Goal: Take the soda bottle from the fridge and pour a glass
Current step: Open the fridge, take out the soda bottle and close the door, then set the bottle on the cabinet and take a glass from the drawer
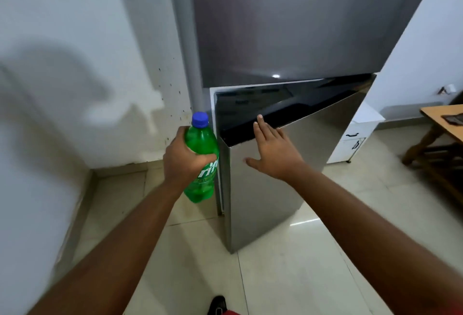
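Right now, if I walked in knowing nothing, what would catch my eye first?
Probably the bright green soda bottle with its blue cap, gripped upright in the left hand beside the fridge. Next, the right hand, laid flat and open on the lower fridge door, which stands ajar below the closed dark upper door.

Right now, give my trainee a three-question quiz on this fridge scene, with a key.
1. True or false: the bottle still has its cap on.
2. Which hand holds the bottle: A) left B) right?
3. What does the open hand rest on?

Key: 1. true. 2. A. 3. The lower fridge door, which stands ajar.
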